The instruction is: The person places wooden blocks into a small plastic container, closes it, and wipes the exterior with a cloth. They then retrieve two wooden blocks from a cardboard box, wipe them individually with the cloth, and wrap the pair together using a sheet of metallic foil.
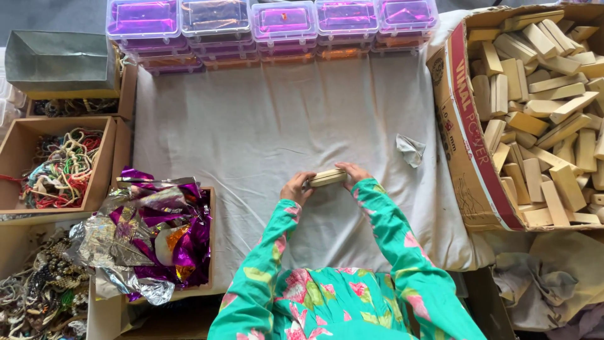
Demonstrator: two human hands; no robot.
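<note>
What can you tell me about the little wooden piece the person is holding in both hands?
The wooden piece is pale, flat and oblong with rounded ends, apparently unfinished light wood. It is held level just above the white cloth, near the cloth's middle. The left hand grips its left end and the right hand its right end, fingers curled over the edges. Its underside is hidden.

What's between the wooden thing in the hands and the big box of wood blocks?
In the head view, only white cloth and one small crumpled grey wrapper lie between them.
</note>
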